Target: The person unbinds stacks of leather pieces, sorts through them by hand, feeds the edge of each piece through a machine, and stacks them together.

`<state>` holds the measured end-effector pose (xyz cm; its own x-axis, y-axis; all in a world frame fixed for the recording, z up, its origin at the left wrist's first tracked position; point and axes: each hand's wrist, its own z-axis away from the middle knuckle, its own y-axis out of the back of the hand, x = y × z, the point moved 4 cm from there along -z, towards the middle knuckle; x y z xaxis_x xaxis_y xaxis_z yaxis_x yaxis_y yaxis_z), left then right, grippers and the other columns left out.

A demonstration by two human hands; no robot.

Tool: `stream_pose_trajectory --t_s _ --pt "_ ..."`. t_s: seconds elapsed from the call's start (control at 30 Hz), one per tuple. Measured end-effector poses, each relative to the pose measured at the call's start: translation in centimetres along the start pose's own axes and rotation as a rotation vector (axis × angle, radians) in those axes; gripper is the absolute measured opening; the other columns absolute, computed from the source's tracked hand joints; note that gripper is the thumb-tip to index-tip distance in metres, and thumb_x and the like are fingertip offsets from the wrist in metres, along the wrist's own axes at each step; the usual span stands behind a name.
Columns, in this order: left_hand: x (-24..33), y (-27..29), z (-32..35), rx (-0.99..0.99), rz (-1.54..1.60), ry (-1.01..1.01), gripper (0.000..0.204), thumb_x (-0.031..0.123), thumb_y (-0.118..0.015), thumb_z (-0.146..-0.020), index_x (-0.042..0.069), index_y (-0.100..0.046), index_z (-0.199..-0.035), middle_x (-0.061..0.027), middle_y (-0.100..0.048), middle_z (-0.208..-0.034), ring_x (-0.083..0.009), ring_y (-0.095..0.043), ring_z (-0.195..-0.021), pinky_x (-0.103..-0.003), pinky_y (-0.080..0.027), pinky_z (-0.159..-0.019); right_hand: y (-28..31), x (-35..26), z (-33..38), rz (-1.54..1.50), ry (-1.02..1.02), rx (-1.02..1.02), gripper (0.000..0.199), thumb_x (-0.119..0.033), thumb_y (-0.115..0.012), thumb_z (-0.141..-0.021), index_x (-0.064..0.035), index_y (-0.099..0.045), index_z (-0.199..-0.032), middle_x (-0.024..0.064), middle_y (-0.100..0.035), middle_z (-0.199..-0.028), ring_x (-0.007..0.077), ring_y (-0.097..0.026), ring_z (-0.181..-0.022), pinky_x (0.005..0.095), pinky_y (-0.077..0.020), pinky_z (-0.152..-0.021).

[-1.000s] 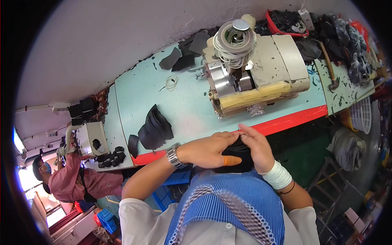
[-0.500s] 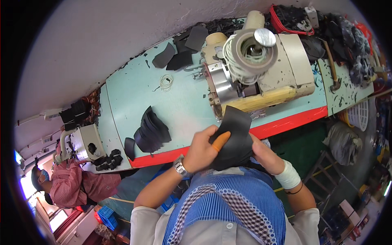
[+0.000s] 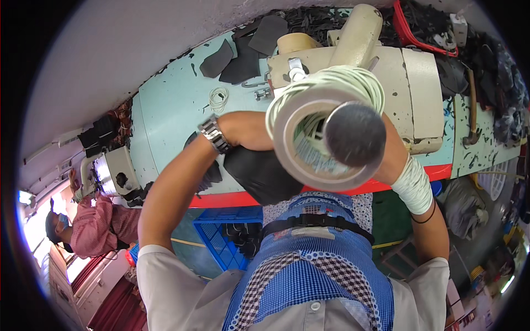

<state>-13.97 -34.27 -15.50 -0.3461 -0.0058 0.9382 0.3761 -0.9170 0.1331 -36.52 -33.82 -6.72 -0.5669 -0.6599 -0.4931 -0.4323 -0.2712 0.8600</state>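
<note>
The black leather piece lies just under the sewing machine, at the red surface edge; we should feed it flat and slow. Our fingers are hidden, so we cannot tell their state

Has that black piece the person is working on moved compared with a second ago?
Yes. The black piece has gone from the red table edge up toward the sewing machine, both hands carrying it behind the thread spool.

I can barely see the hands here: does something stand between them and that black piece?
Nothing shows between them: the left hand rests on the black piece. The thread spool only blocks the camera's view, hiding the right hand entirely.
</note>
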Motion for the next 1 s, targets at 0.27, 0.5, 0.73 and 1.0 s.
stream_pose_trajectory --t_s 0.27,0.5,0.73,1.0 --pt "3.8 1.5 1.8 0.148 0.017 0.073 0.051 0.032 -0.063 -0.092 -0.001 -0.053 -0.130 -0.0197 -0.057 -0.131 -0.0229 -0.055 -0.116 -0.036 -0.043 -0.100 1.8 3.8 3.9 -0.606 -0.222 -0.286 0.006 -0.007 -0.070 -0.074 -0.0039 -0.066 -0.077 0.0112 -0.061 -0.086 0.0292 -0.059 -0.089 0.0404 -0.0466 -0.075" --pt "-1.5 0.1 5.6 0.177 0.227 0.076 0.055 0.032 -0.072 -0.085 0.000 -0.056 -0.126 -0.0201 -0.060 -0.126 -0.0235 -0.058 -0.112 -0.036 -0.046 -0.097 -0.4 0.8 1.8 -0.169 -0.106 -0.156 0.035 -0.011 -0.071 -0.075 -0.0024 -0.057 -0.105 0.0119 -0.061 -0.087 0.0294 -0.059 -0.087 0.0401 -0.0441 -0.081" --pt "2.9 1.9 1.9 -0.081 0.073 0.050 0.067 0.032 -0.076 -0.082 0.000 -0.050 -0.134 -0.0192 -0.054 -0.134 -0.0240 -0.052 -0.122 -0.036 -0.041 -0.103 0.1 0.8 1.9 -0.408 -0.105 -0.048 0.024 -0.009 -0.071 -0.073 -0.0038 -0.062 -0.095 0.0119 -0.060 -0.090 0.0314 -0.057 -0.086 0.0404 -0.0434 -0.083" --pt "-0.2 0.7 3.1 0.009 0.162 -0.013 0.070 0.036 -0.071 -0.085 0.000 -0.045 -0.138 -0.0194 -0.049 -0.140 -0.0247 -0.048 -0.128 -0.037 -0.037 -0.108 0.6 2.2 4.1 -0.543 -0.248 -0.266 0.013 -0.007 -0.070 -0.072 -0.0049 -0.068 -0.085 0.0117 -0.059 -0.091 0.0308 -0.057 -0.090 0.0392 -0.0433 -0.086"
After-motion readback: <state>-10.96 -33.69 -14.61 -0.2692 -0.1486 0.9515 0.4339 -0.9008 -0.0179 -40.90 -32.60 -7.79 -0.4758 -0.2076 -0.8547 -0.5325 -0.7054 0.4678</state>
